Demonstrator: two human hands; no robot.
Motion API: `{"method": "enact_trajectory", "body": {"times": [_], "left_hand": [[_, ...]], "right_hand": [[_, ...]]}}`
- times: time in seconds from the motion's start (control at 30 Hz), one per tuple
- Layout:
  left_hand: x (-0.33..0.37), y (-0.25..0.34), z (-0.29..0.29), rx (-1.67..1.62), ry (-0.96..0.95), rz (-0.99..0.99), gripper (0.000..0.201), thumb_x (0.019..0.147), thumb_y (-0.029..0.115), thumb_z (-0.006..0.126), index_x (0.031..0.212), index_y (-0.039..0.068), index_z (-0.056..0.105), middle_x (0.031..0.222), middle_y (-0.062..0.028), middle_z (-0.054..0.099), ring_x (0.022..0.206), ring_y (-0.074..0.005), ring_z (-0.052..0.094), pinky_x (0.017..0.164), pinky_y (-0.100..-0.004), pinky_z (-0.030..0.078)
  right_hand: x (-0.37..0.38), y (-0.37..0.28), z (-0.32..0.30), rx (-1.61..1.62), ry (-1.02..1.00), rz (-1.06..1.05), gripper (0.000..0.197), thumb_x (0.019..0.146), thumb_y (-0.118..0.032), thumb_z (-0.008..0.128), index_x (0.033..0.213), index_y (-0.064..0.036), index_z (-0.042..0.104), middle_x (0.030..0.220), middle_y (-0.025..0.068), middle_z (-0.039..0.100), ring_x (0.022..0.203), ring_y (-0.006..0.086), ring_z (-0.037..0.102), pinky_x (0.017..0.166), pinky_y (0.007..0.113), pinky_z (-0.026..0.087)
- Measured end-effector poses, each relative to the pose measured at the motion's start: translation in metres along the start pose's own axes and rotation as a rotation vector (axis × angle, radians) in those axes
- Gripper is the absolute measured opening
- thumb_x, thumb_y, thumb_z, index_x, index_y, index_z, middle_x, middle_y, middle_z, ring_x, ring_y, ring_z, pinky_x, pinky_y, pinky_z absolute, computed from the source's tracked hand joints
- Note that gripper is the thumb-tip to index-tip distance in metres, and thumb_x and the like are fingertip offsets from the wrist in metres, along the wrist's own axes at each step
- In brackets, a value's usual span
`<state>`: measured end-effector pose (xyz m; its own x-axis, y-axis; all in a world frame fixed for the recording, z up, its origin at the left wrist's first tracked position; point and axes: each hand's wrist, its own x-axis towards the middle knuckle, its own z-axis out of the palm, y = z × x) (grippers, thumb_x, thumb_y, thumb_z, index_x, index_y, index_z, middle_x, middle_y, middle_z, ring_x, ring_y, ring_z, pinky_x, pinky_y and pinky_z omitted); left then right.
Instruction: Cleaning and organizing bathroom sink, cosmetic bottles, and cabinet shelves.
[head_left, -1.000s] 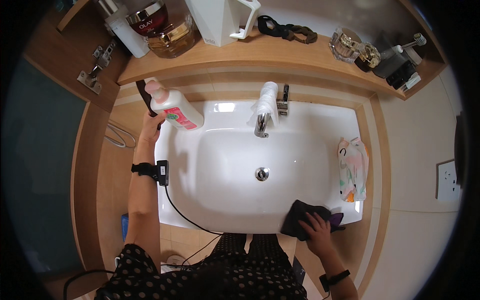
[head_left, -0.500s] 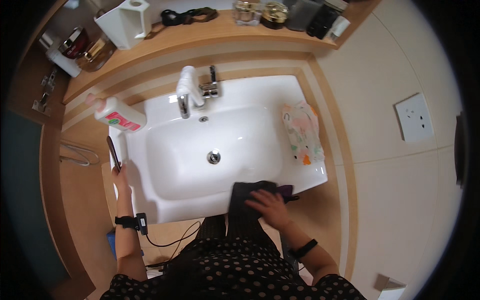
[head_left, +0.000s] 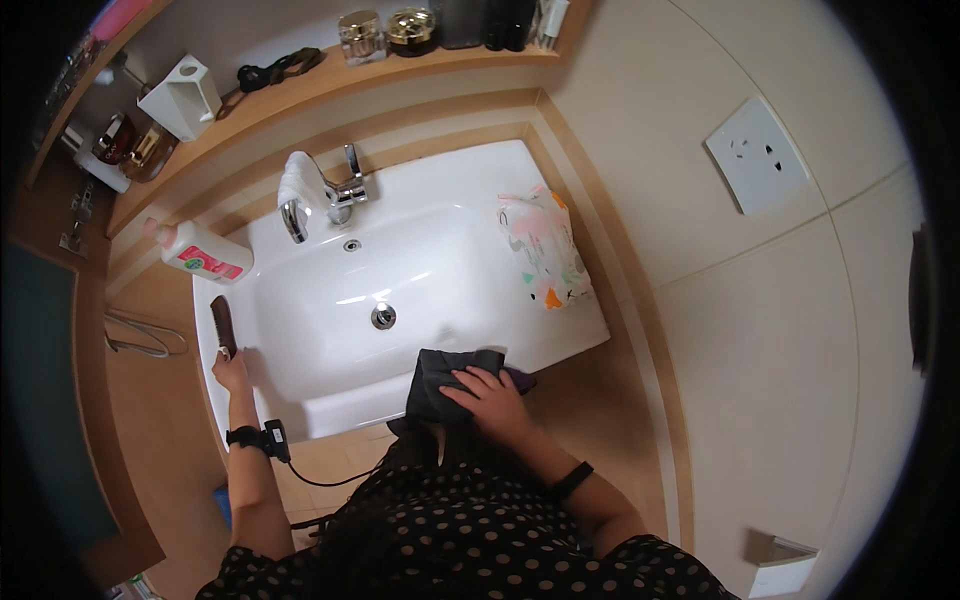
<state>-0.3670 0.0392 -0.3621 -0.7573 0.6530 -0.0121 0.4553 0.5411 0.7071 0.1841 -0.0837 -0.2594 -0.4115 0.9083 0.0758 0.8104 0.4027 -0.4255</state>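
Observation:
My left hand is closed around the handle end of a brown comb, held over the sink's left rim with its toothed side showing. At the sink's front edge lies a dark grey folded cloth, with a purple piece sticking out on its right. My right hand rests on top of this cloth, fingers spread and slightly bent. The white sink lies in front of me with its metal drain showing.
A chrome faucet with a white cover stands at the back. A lotion bottle leans at the left corner, and a floral soft pack lies on the right rim. Above, a wooden shelf carries jars. A wall socket is at right.
The view has turned, so the sink sits further left. The comb has rotated and shows its teeth more broadly. My right hand remains on the dark cloth.

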Motion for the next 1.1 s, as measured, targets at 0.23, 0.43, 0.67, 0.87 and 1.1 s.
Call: {"method": "enact_trajectory", "body": {"times": [0.23, 0.43, 0.67, 0.87, 1.1], "left_hand": [[-0.053, 0.047, 0.009, 0.390, 0.264, 0.091, 0.059, 0.067, 0.034, 0.074, 0.121, 0.011, 0.063, 0.115, -0.0180, 0.063, 0.104, -0.0384, 0.061, 0.086, -0.0486, 0.051], [-0.080, 0.046, 0.002, 0.085, 0.162, 0.488, 0.053, 0.070, 0.001, 0.070, 0.122, 0.000, 0.060, 0.118, -0.0186, 0.062, 0.108, -0.0300, 0.060, 0.094, -0.0398, 0.046], [-0.165, 0.073, 0.009, -0.055, -0.390, 0.815, 0.045, 0.077, 0.001, 0.067, 0.121, 0.009, 0.060, 0.118, -0.0100, 0.059, 0.107, -0.0268, 0.055, 0.090, -0.0356, 0.044], [-0.189, 0.051, 0.000, 0.011, -0.532, 0.891, 0.031, 0.080, 0.001, 0.065, 0.111, 0.003, 0.063, 0.112, -0.0159, 0.059, 0.106, -0.0323, 0.056, 0.089, -0.0372, 0.049], [-0.196, 0.055, -0.021, -0.235, -0.473, 0.748, 0.030, 0.079, -0.003, 0.061, 0.108, 0.003, 0.063, 0.107, -0.0154, 0.061, 0.101, -0.0323, 0.056, 0.089, -0.0383, 0.045]], "right_hand": [[-0.054, 0.138, -0.036, -0.096, 0.268, 0.306, 0.051, 0.075, -0.002, 0.058, 0.122, -0.0210, 0.060, 0.133, 0.0059, 0.052, 0.129, 0.0280, 0.043, 0.101, 0.058, 0.033], [-0.053, 0.117, -0.032, -0.037, 0.350, 0.375, 0.058, 0.071, 0.008, 0.057, 0.124, -0.0165, 0.056, 0.138, 0.0086, 0.047, 0.132, 0.0340, 0.038, 0.108, 0.045, 0.032], [-0.016, -0.038, 0.092, 0.141, 0.533, 0.108, 0.037, 0.081, -0.010, 0.050, 0.115, -0.0130, 0.064, 0.127, 0.0114, 0.055, 0.124, 0.0315, 0.045, 0.100, 0.046, 0.039], [0.005, -0.099, 0.107, 0.060, 0.330, -0.047, 0.041, 0.079, -0.009, 0.052, 0.118, -0.0181, 0.062, 0.129, 0.0060, 0.054, 0.122, 0.0238, 0.048, 0.091, 0.044, 0.040], [-0.004, 0.026, 0.035, -0.104, 0.543, 0.427, 0.040, 0.078, -0.031, 0.066, 0.112, -0.0106, 0.061, 0.126, 0.0095, 0.056, 0.121, 0.0308, 0.047, 0.100, 0.064, 0.029]]}}
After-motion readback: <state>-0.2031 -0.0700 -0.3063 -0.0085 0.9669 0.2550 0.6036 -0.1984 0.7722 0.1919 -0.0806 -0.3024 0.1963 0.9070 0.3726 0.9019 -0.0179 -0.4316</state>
